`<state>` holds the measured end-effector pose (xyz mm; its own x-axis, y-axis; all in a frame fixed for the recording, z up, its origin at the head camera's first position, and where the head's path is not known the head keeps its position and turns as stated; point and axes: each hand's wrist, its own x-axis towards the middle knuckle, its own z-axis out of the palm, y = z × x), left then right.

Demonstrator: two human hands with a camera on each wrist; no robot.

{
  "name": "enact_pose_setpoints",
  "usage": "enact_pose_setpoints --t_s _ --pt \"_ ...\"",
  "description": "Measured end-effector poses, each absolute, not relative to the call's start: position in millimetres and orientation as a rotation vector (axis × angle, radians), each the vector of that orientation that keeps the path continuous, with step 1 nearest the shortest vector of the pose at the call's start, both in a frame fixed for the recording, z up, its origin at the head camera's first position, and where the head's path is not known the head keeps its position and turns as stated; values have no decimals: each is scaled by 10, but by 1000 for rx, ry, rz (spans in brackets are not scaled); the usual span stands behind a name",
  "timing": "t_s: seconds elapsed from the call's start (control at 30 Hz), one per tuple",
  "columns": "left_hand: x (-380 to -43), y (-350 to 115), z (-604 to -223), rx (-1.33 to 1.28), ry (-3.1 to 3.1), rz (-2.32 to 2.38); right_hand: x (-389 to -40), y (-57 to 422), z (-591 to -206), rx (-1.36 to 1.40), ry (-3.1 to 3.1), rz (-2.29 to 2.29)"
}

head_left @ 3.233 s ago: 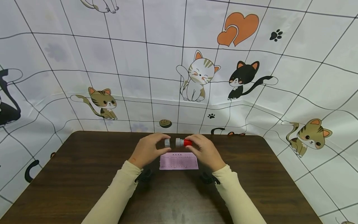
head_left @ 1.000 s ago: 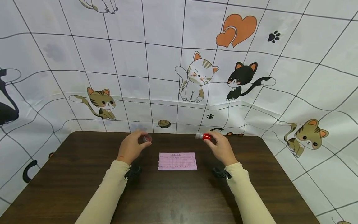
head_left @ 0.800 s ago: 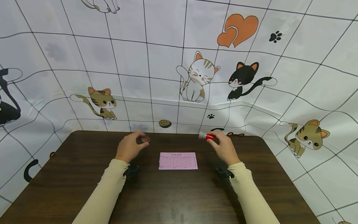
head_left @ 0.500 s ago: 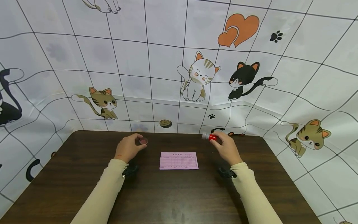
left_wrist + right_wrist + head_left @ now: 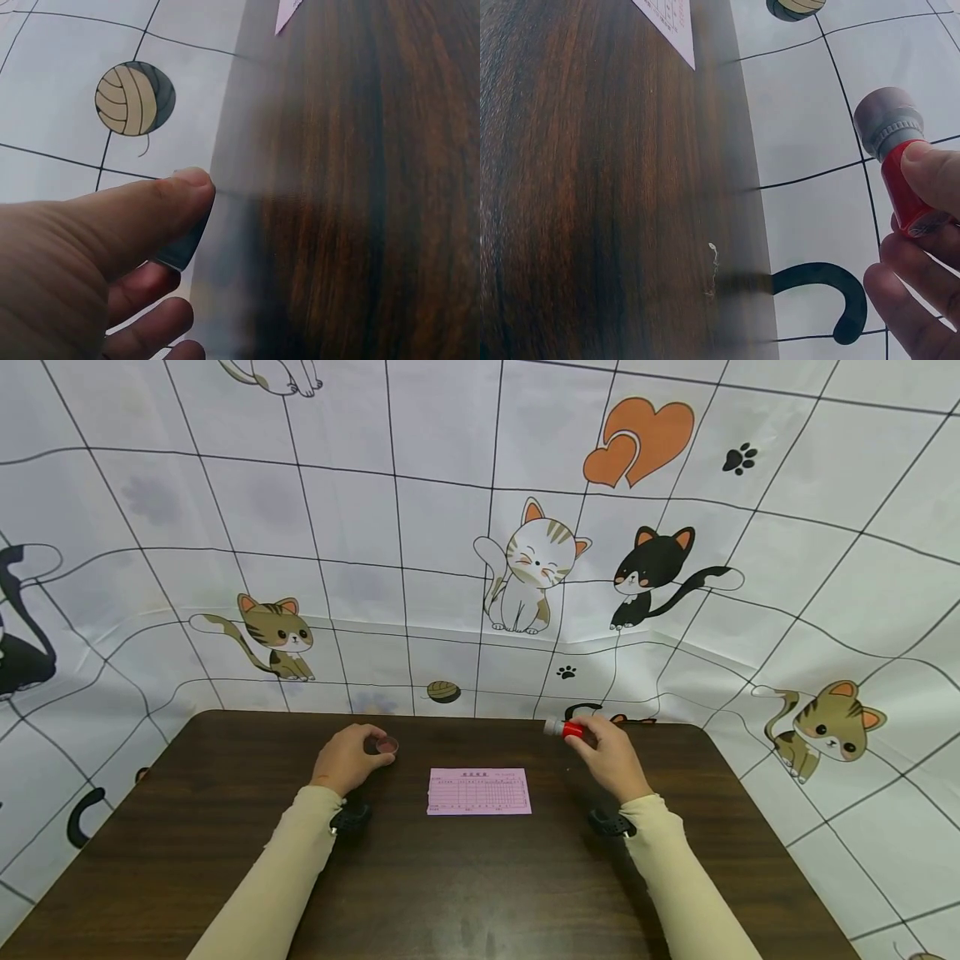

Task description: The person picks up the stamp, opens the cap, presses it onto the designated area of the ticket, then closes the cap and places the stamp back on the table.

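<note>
In the head view my right hand (image 5: 611,762) pinches a small stamp (image 5: 573,729) by its red handle, over the far right of the table. The right wrist view shows the stamp's grey ribbed collar and its exposed reddish stamping face (image 5: 885,109), tilted up and away from the fingers. Over to the left, my left hand (image 5: 347,760) holds the stamp's round cap (image 5: 387,745) between thumb and fingers, its reddish inside showing. Thumb and fingers hide much of the cap (image 5: 182,251) in the left wrist view. Between the hands lies a pink printed form (image 5: 478,792), flat on the table.
The dark wooden table (image 5: 450,885) ends just beyond the hands. Behind it hangs a white grid-patterned cloth (image 5: 345,510) printed with cats. Black wrist straps (image 5: 351,818) sit at both cuffs.
The hands have moved apart from above the form, cap going left and stamp going right. The cap has turned to show its inside. Over the last half second they barely shift.
</note>
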<state>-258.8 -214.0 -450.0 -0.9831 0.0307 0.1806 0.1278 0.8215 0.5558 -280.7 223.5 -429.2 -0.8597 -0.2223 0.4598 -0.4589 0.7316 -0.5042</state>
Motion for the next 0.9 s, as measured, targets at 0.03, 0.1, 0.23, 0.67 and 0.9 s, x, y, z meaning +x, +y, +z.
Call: enact_pose_setpoints --t_s 0.03,0.1,0.23,0.67,0.9 --pt "-2588 -2136 -4499 -123 -2838 -883 -2813 2238 -4302 526 -2565 882" --pt "-2592 -2131 -4496 -114 -2836 -885 -2821 2247 -4322 526 -2569 872" --pt "-2600 -2118 -4496 -98 -2844 -881 -2832 2248 -4334 521 -2568 877" --pt "-2598 -2132 -4534 -72 -2872 -905 -2826 2190 -4369 493 -2608 881" --pt "-2616 -2144 -4550 -79 -2882 -911 -2824 2191 -4390 488 -2614 887"
